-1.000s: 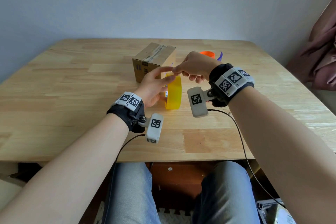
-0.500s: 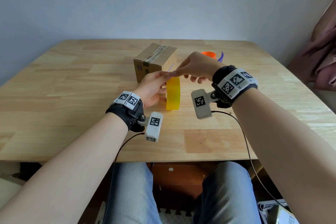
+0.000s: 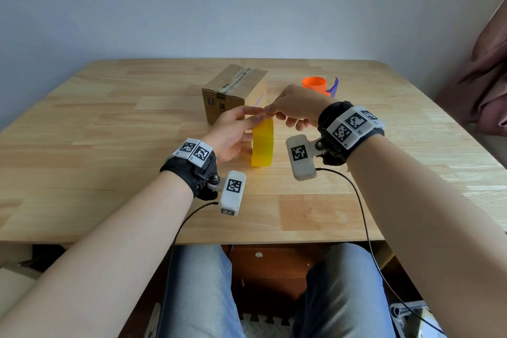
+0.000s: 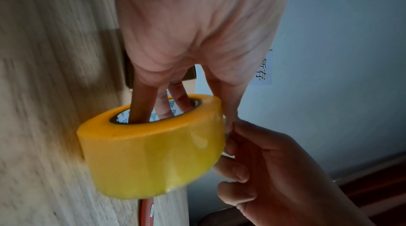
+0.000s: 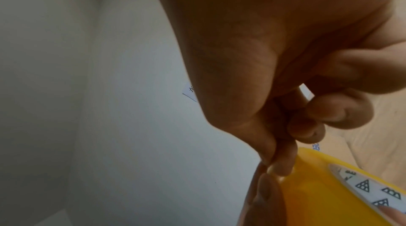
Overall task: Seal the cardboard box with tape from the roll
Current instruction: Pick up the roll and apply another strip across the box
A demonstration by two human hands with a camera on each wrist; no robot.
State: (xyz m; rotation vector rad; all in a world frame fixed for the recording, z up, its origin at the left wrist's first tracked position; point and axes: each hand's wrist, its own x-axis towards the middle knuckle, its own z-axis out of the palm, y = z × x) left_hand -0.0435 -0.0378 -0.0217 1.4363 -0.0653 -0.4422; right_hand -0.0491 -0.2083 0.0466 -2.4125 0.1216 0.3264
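- Near the middle of the table [image 3: 82,162]: yellow roll [image 3: 262,143] standing on edge, just on the near side of the box [image 3: 233,90].
- Left hand [image 3: 230,134] holds the roll: fingers go through the core, thumb lies over the top of the rim. Wrist view confirms the fingers [image 4: 142,106] inside the core.
- Right hand [image 3: 296,107] curled, thumb and forefinger pinched together at the top of the roll, right against the left thumb tip. Looks like picking at the tape's free end; whether any tape is actually caught between the fingertips, cannot tell.
- Step in hand, as I judge it: finding and lifting the tape end. No loose strip visible in any view.
- Box sits far of the hands, flaps down, an old strip of tape already along its top seam. No new yellow tape on it.
- Next move probably calls for a firm nail-pick under the end, then a steady pull away from the roll while the left hand lets it turn, and carrying the strip over to the box top.
- Orange ring [image 3: 314,84] far right, with a purple piece beside it; not identified.
- Writing: triangle logos printed inside the core [image 4: 153,116]; lettering there too small to read. Paper on the wall [image 4: 263,70] bears Chinese characters, one reads 存. Blue print on the box side, illegible.
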